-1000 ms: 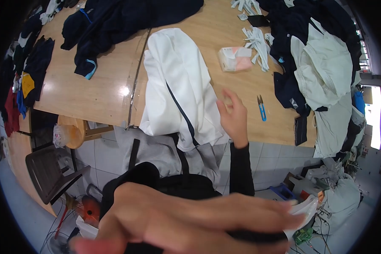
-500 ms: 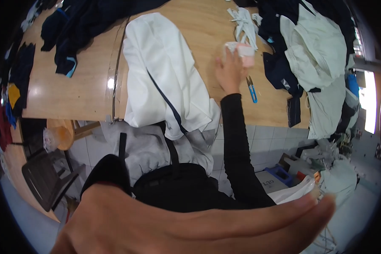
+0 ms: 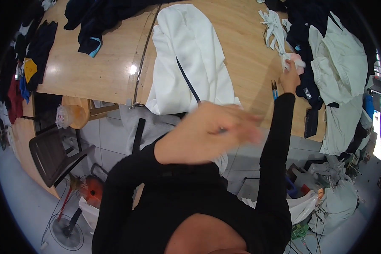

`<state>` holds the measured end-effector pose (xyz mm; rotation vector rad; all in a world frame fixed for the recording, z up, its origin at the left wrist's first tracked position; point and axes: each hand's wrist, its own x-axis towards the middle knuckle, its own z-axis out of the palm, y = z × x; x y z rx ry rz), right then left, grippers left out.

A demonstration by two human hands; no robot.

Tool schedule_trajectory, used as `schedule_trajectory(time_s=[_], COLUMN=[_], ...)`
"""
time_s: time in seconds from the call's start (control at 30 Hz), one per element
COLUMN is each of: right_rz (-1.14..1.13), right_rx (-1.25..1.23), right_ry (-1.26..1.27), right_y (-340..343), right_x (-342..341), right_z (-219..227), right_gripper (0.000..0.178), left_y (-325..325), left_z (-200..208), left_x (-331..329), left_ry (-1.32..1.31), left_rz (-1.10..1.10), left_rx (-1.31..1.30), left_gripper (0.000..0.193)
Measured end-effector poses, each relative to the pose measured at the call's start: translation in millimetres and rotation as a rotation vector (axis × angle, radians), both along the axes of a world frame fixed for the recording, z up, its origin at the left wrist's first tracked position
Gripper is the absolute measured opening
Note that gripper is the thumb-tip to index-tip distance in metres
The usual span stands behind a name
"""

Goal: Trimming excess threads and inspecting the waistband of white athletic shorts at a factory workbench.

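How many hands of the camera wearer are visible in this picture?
2: the blurred left hand, in front of the white cloth, and the right hand, touching the pink-and-white packet.

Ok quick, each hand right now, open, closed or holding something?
Left hand: blurred, can't tell.
Right hand: touching the pink-and-white packet; grip unclear.

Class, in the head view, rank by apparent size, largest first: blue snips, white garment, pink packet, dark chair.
1. White garment
2. Dark chair
3. Pink packet, partly covered by the right hand
4. Blue snips, partly behind the sleeve
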<state>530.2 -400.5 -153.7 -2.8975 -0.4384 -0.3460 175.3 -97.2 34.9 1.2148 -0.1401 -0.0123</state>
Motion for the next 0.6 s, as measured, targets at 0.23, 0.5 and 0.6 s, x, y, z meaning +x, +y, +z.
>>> schedule_trajectory(time_s=[0.23, 0.5, 0.6], right_rz=[0.128, 0.246, 0.154], right_rx=[0.497, 0.579, 0.768], right_ry=[0.408, 0.439, 0.430], right_y=[60, 102, 86], right_x=[-192, -235, -212], right_z=[52, 64, 79], right_gripper=[0.026, 0.013, 0.014], left_y=[53, 68, 116], left_z=[-109, -120, -107], left_x=[-106, -45, -41], left_ry=[0.473, 0.252, 0.318], left_rz=[0.793, 0.932, 1.079], left_rx=[0.695, 1.115, 1.166], left_gripper=[0.017, 0.017, 0.015])
